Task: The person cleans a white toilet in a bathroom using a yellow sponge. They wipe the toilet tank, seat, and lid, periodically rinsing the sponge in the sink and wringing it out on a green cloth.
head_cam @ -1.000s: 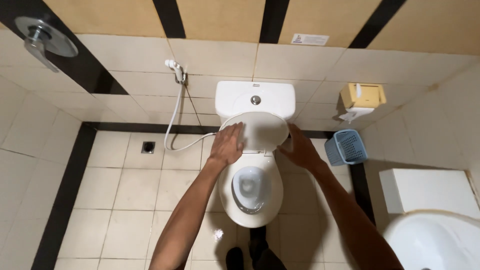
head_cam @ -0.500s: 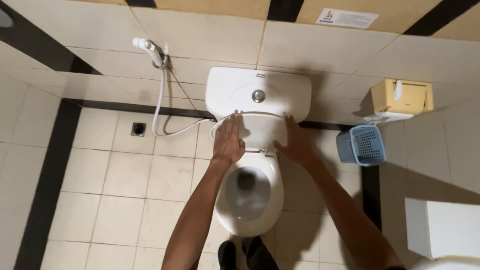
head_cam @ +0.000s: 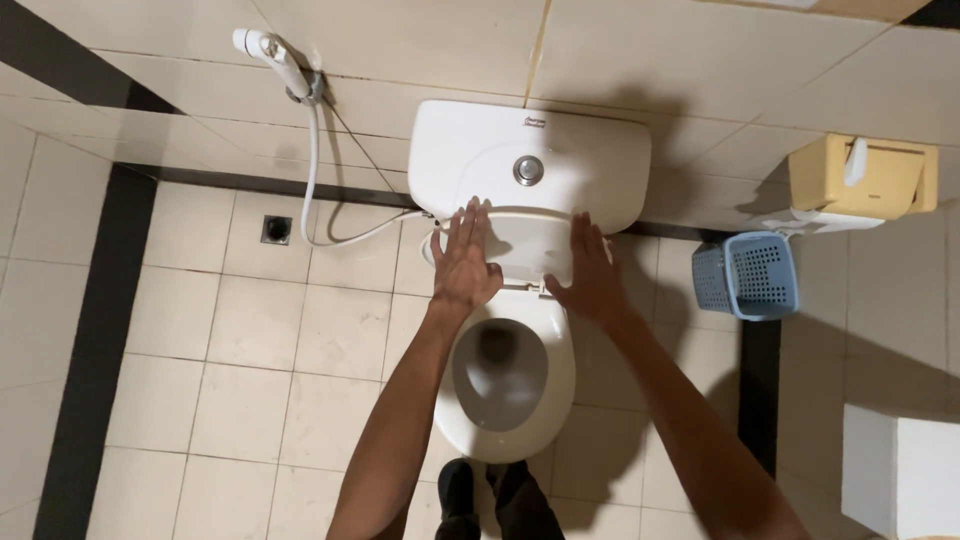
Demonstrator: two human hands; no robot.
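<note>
Seen from above, a person's left hand [head_cam: 466,262] and right hand [head_cam: 590,280] lie flat with fingers spread on the raised white toilet lid [head_cam: 528,245], which leans back against the cistern [head_cam: 530,160] at the far wall. The open bowl [head_cam: 500,375] sits nearer. A bidet sprayer [head_cam: 270,50] hangs far left; a blue basket [head_cam: 748,275] stands right.

Tiled bathroom; toilet [head_cam: 510,380]; bidet sprayer [head_cam: 272,52]
</note>
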